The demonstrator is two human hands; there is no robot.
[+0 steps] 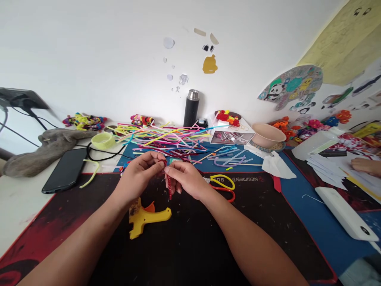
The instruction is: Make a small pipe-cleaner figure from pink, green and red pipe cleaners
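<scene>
A glittery dark-red pipe cleaner (170, 188) is held up above the mat, bent at the top with one end hanging down. My left hand (137, 171) pinches its upper part between thumb and fingers. My right hand (188, 179) is closed on it just beside, thumb on top and the other fingers partly hidden. Below my left hand lies a yellow hot glue gun (151, 216) with an orange trigger. Scissors with yellow and red handles (224, 182) lie to the right, partly behind my right hand. A heap of colourful pipe cleaners (166, 137) spreads behind both hands.
A phone (64, 171) and a light-green tape roll (102, 140) are at left. Behind stand a black thermos (191, 109), a white box (247, 126) and a beige bowl (268, 135). At right are a white device (347, 212) and another person's hand (366, 166) on papers.
</scene>
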